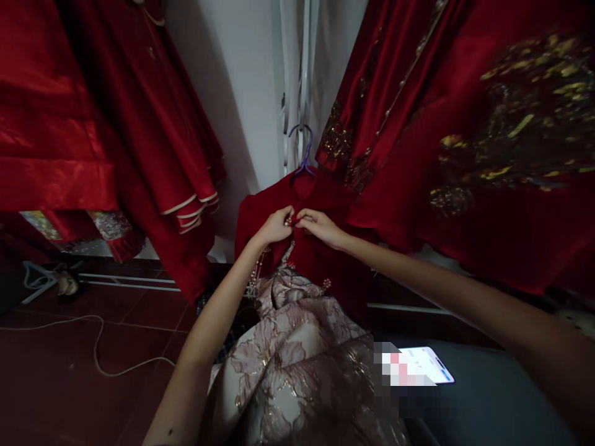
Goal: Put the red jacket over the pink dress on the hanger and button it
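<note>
Pale floral brocade (297, 371) lies closest to us, spilling down between our two forearms. Above it our left hand (277, 226) and right hand (320, 227) meet fingertip to fingertip at the neck of a red jacket (325, 260). Both are pinched narrow on a small glinting fastening at the collar.

The jacket hangs from a purple hanger (304, 148), hooked on a white rail (297, 74) against the wall.

Our reading of progress: the jacket is already hung and the collar closure is in hand. We cannot tell whether it is joined yet. Lower down, the front seems to part over the brocade.

Count: two hands, one jacket, one hanger, one lit phone (430, 365) at lower right, one white cable (95, 347) on the tiled floor. Plain red robes (69, 124) hang to the left and a gold-embroidered robe (488, 155) to the right. Their folds overlap too much to number.
</note>
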Available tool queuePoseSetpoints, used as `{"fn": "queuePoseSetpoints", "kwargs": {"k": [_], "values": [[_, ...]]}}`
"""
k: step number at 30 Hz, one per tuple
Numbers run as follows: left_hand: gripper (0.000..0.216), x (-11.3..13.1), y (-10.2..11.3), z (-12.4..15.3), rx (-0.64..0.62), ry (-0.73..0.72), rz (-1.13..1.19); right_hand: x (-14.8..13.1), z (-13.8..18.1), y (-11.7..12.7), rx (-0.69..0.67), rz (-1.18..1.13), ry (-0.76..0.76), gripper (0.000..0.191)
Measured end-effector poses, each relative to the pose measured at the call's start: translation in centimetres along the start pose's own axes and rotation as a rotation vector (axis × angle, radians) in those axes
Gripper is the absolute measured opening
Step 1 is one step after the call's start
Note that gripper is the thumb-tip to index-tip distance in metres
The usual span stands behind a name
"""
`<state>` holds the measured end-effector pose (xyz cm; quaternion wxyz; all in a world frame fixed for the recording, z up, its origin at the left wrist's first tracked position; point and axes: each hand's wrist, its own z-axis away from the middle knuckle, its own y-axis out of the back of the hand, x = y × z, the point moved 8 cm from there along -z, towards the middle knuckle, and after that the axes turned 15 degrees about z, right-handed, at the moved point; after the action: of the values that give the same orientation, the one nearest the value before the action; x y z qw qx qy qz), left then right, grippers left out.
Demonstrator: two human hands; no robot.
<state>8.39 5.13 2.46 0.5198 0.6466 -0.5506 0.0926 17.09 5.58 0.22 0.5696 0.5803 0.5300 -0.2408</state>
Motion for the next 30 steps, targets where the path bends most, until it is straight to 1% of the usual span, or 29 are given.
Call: {"fn": "queuePoseSetpoints", "kwargs": {"k": [1,3,5,7,9,11,14,16,18,20,22,24,27,30], "values": [[0.020,0.1,0.0,0.5,0.011,-0.007,-0.001,0.1,-0.1,-0.1,-0.017,-0.019,-0.021,0.012],[0.025,0.6,0.2,1.7,0.094,-0.007,-0.091,0.3,0.0,0.3,-0.024,-0.052,-0.020,0.014],[0.030,1.1,0.2,3.0,0.221,0.002,-0.214,0.3,0.3,0.7,-0.041,-0.074,0.036,0.019],[0.033,1.3,-0.3,4.2,0.330,0.015,-0.249,0.3,0.8,0.8,-0.084,-0.070,0.103,0.026],[0.032,1.1,-1.0,5.0,0.396,0.006,-0.165,0.2,1.7,0.9,-0.123,-0.056,0.159,0.031],[0.031,0.7,-1.3,5.6,0.475,-0.018,-0.024,0.1,2.5,1.0,-0.131,-0.048,0.188,0.032],[0.029,0.0,-0.9,6.6,0.649,-0.014,0.163,0.0,3.4,1.1,-0.059,0.001,0.204,0.031],[0.027,-0.3,-0.5,7.2,0.727,0.028,0.206,-0.2,3.5,1.0,-0.005,0.077,0.216,0.030],[0.020,-0.4,-0.4,7.3,0.701,0.080,0.175,-0.3,3.4,0.8,0.011,0.144,0.219,0.030],[0.010,-0.5,-0.4,7.0,0.626,0.121,0.114,-0.5,3.1,0.6,0.007,0.191,0.212,0.031],[0.006,-0.6,-0.3,6.8,0.577,0.140,0.074,-1.0,2.8,0.7,-0.003,0.230,0.220,0.031],[0.009,-0.6,0.0,6.7,0.550,0.145,0.075,-1.8,2.6,0.9,-0.020,0.276,0.246,0.029],[0.017,-0.3,0.3,6.4,0.467,0.143,0.118,-3.0,2.5,0.9,-0.061,0.371,0.289,0.024],[0.020,0.3,0.7,6.3,0.389,0.160,0.138,-3.6,2.6,0.8,-0.048,0.404,0.282,0.020]]}}
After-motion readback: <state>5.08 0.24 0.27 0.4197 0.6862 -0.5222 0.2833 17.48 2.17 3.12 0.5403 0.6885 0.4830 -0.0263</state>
